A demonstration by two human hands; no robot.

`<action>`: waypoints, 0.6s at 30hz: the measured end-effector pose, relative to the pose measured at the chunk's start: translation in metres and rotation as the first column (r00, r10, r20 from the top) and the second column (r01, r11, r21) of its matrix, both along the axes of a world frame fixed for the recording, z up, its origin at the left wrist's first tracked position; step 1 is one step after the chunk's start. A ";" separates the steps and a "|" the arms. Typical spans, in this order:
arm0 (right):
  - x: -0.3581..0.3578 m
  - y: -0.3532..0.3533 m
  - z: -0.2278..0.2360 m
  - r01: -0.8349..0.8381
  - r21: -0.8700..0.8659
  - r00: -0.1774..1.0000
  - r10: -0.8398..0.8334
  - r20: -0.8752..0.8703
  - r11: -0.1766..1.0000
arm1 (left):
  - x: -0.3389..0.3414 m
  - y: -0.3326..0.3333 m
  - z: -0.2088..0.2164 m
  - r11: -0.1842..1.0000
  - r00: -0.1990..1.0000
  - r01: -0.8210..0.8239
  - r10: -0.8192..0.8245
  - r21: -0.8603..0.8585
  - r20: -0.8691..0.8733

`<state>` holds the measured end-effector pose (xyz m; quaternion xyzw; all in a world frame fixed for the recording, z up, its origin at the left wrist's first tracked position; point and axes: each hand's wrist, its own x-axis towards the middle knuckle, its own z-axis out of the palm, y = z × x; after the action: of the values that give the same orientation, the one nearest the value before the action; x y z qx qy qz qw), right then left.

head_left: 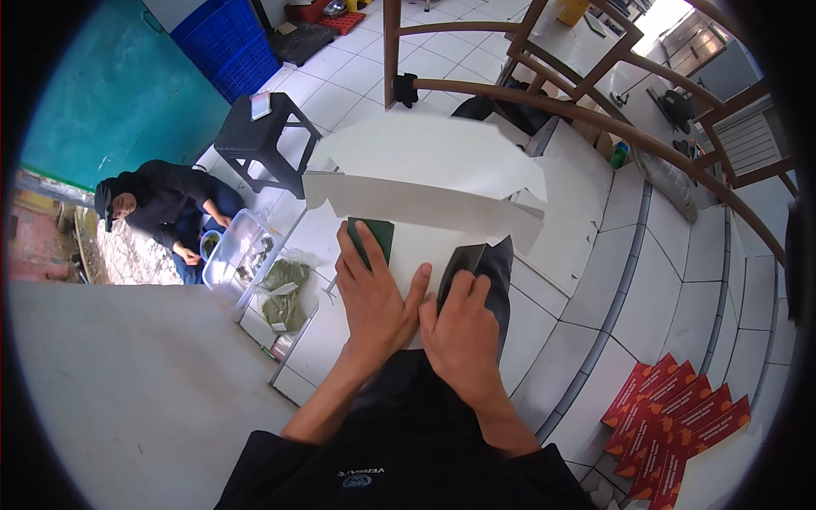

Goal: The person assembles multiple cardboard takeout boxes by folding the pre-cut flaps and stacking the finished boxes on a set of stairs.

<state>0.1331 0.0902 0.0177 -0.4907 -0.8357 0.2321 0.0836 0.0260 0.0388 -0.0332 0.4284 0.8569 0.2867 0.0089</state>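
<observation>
A white cardboard box (425, 200), partly unfolded, lies in front of me with one long flap standing up across it. My left hand (374, 297) rests on the near white panel, fingers stretched and thumb spread. Its fingertips lie over a dark green flat block (380, 240). Beside it, my right hand (463, 331) has its fingers curled against a black, pouch-like thing (459, 259) with a straight upper edge. What lies under those fingers is partly hidden. The two thumbs are close together at the panel's middle.
Red printed cartons (671, 425) lie fanned on tiled steps (629, 297) at right. At left, a person (166, 204) crouches by a clear tub (238, 255), near bags of green leaves (285, 293). A black stool (263, 136) and brown railing (544, 98) stand beyond.
</observation>
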 end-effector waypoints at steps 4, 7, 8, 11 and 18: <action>-0.001 0.031 -0.002 -0.140 -0.093 0.985 0.148 0.083 0.986 | -0.008 0.000 0.002 0.999 1.000 0.013 -0.012 -0.041 0.018; 0.037 0.066 0.002 -0.239 -0.155 0.970 0.243 0.002 0.958 | -0.022 -0.008 0.027 0.998 0.992 0.061 -0.059 -0.015 0.109; 0.060 0.078 0.000 -0.267 -0.377 0.952 0.183 -0.244 0.887 | -0.032 -0.013 0.026 0.989 0.978 0.112 -0.127 0.094 0.168; 0.094 0.069 -0.015 -0.416 -0.536 0.775 -0.022 -0.631 0.735 | -0.052 -0.038 0.029 0.980 0.912 0.009 -0.089 0.198 0.400; 0.096 0.015 -0.043 -0.222 -0.840 0.898 -0.231 -0.374 0.495 | -0.048 -0.030 0.017 0.913 0.825 -0.306 0.113 0.270 0.554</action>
<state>0.2296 0.1056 -0.0248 -0.4014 -0.5605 0.7243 0.0123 -0.0222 0.0087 -0.0163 0.2296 0.7993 0.5385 0.1357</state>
